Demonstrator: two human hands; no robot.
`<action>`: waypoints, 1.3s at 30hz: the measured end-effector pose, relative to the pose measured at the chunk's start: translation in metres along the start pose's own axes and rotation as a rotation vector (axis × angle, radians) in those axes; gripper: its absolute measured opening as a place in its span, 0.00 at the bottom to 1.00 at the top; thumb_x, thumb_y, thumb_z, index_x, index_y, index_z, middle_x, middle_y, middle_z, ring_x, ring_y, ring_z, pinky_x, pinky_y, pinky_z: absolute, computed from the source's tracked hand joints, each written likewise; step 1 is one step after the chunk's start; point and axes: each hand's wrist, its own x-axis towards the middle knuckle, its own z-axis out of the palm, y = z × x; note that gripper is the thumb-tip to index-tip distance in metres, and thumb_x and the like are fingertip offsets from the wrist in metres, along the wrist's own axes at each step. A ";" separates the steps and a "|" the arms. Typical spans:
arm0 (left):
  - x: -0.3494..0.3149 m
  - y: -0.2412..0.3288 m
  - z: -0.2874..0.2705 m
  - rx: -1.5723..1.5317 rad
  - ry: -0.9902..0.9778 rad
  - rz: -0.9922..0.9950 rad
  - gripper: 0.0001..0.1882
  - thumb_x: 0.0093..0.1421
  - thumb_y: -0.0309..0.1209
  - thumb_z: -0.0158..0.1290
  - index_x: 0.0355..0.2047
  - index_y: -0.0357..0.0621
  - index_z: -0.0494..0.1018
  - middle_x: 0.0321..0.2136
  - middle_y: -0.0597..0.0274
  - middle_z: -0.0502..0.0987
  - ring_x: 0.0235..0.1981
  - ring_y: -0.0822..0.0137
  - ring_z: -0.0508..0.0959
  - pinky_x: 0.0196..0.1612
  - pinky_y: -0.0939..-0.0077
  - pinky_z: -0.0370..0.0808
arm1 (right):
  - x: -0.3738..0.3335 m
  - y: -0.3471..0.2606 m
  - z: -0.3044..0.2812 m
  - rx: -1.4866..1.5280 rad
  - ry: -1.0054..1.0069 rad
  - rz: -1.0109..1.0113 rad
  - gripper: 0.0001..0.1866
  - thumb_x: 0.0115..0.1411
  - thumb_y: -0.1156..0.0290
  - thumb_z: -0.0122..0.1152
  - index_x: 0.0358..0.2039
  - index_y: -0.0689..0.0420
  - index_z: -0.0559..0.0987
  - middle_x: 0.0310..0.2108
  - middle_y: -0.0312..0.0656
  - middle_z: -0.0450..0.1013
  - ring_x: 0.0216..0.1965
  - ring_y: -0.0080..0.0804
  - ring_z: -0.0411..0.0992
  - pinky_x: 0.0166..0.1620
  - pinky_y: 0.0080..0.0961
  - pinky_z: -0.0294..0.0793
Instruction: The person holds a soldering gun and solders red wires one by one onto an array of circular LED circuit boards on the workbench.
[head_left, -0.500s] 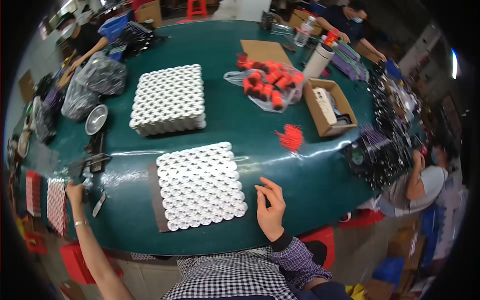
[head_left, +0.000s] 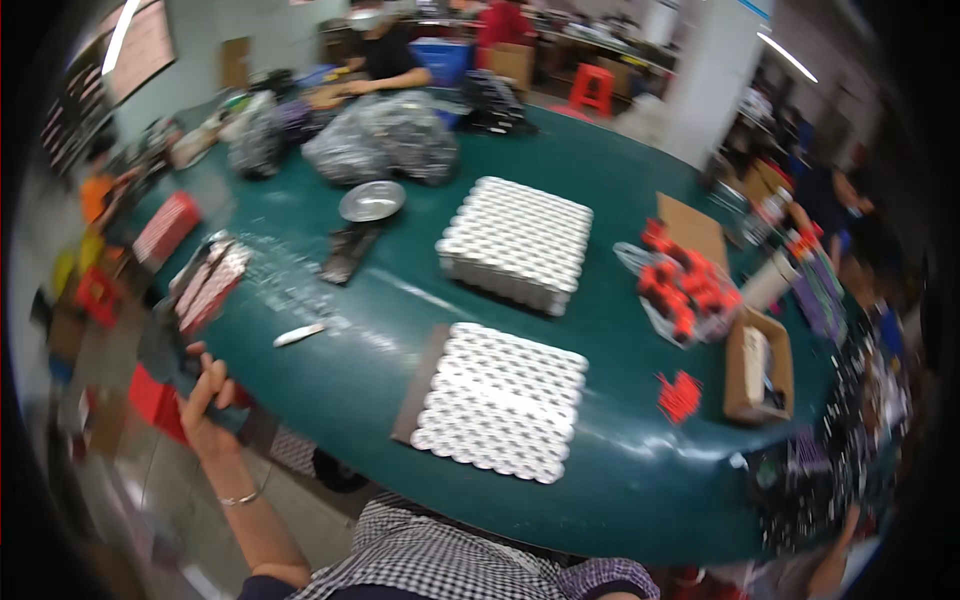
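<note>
At the table's left edge my left hand (head_left: 210, 405) is closed around a dark grey object (head_left: 165, 355), smeared by motion, whose kind I cannot make out. Beside it stands a red-and-white patterned block (head_left: 212, 280) with dark strips across its top. A knife-like tool with a pale handle (head_left: 299, 335) lies to the right. In front of me a square array of white round-topped pieces (head_left: 505, 400) rests partly over a brown board (head_left: 420, 390). My right hand is out of view; only its checked sleeve (head_left: 610, 575) shows at the lower edge.
Behind the array stands a taller block of white cylinders (head_left: 515, 240). A metal bowl (head_left: 372, 201) and grey plastic bags (head_left: 380, 140) lie far left. To the right are red spools in a bag (head_left: 685, 285), red pieces (head_left: 679, 396) and an open carton (head_left: 745, 400). Other people work around the table.
My view has swung left. My left hand has lifted the dark object from the table toward its left edge. My right hand, open beside the white array earlier, has left the picture.
</note>
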 end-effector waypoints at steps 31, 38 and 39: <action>0.044 -0.120 -0.071 -0.198 0.437 -0.431 0.12 0.60 0.26 0.59 0.45 0.39 0.77 0.41 0.60 0.80 0.44 0.62 0.81 0.54 0.45 0.80 | -0.014 0.074 0.049 0.501 0.073 0.276 0.10 0.67 0.73 0.56 0.30 0.62 0.82 0.36 0.49 0.79 0.35 0.48 0.79 0.33 0.38 0.79; 0.049 -0.160 -0.065 -0.246 0.491 -0.423 0.16 0.59 0.22 0.59 0.48 0.41 0.75 0.44 0.60 0.79 0.44 0.60 0.79 0.54 0.37 0.78 | 0.002 0.079 0.029 0.813 0.304 0.353 0.12 0.62 0.74 0.63 0.23 0.66 0.80 0.28 0.55 0.79 0.24 0.43 0.78 0.26 0.35 0.79; 0.050 -0.162 -0.065 -0.248 0.475 -0.414 0.16 0.59 0.22 0.59 0.48 0.41 0.75 0.43 0.60 0.79 0.45 0.60 0.78 0.55 0.37 0.78 | 0.003 0.082 0.035 0.817 0.389 0.397 0.11 0.61 0.74 0.65 0.22 0.66 0.81 0.28 0.54 0.79 0.24 0.43 0.78 0.25 0.34 0.79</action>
